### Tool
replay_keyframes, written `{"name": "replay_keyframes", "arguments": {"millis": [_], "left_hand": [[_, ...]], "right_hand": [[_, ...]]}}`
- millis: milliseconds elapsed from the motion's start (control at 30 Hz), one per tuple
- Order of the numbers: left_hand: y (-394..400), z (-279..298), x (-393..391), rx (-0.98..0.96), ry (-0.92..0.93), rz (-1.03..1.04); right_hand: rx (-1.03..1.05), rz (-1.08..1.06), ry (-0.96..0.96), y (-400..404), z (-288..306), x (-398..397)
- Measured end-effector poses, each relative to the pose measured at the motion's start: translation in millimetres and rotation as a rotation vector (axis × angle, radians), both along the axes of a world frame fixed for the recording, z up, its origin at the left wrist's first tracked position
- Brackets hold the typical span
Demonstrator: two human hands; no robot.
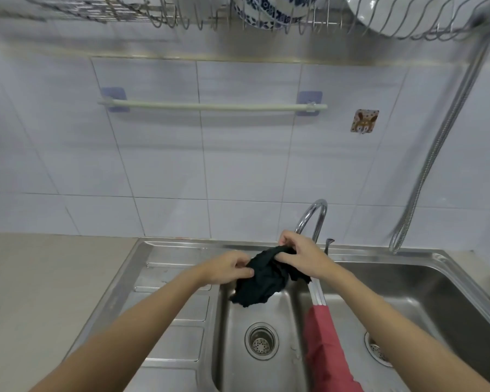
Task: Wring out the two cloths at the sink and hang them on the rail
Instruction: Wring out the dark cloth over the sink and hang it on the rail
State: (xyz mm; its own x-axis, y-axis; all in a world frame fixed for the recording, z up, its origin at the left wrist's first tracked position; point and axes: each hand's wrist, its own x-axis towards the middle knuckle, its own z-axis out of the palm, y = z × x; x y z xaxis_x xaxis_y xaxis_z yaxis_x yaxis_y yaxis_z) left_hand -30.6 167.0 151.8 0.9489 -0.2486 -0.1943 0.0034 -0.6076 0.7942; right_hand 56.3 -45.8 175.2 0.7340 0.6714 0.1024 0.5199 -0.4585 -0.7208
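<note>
red cloth (324, 343): low end cut off by frame btm
sink (181, 246): right drain part hidden behind forearm

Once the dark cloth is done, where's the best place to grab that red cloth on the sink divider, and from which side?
Probably pinch the red cloth along its top fold, where it straddles the divider between the two basins, coming straight down from above. It hangs draped over that ridge, so lifting at the fold should bring both sides up together. Its near end runs out of view.

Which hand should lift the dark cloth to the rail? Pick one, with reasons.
Probably the right hand: it pinches the dark cloth's top edge and sits higher, nearer the rail. The left hand holds lower.
</note>
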Motion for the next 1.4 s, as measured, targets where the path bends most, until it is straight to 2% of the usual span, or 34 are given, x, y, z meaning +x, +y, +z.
{"name": "replay_keyframes", "arguments": {"millis": [167,233,300,400,500,567,733,867,933,1067,1233,1400], "left_hand": [[21,26,7,0.079,-0.171,0.139],[26,38,11,0.015,-0.191,0.146],[27,49,15,-0.059,-0.220,0.174],[32,62,22,0.030,-0.306,0.244],[42,73,26,0.185,-0.357,0.257],[48,84,25,0.215,-0.368,0.242],[58,121,25,0.293,-0.324,0.160],[65,157,26,0.326,-0.350,0.175],[72,174,25,0.305,-0.352,0.208],[93,205,21,0.277,-0.348,0.266],[113,237,17,0.241,-0.214,0.252],[145,269,11,0.250,-0.098,0.157]], "right_hand": [[-0.119,0.090,-0.003,-8,7,5],[-0.224,0.166,-0.092,-6,12,4],[-0.275,0.149,-0.217,2,19,1],[-0.193,-0.016,-0.290,10,29,2],[-0.057,-0.089,-0.249,11,36,6],[0.008,-0.111,-0.209,11,41,6],[0.162,-0.160,-0.122,18,46,3],[0.279,-0.154,-0.102,23,54,4],[0.223,-0.088,-0.157,18,62,7],[-0.014,0.009,-0.319,13,84,24],[-0.085,0.132,-0.146,23,121,47],[-0.112,0.157,-0.130,39,168,66]]}}
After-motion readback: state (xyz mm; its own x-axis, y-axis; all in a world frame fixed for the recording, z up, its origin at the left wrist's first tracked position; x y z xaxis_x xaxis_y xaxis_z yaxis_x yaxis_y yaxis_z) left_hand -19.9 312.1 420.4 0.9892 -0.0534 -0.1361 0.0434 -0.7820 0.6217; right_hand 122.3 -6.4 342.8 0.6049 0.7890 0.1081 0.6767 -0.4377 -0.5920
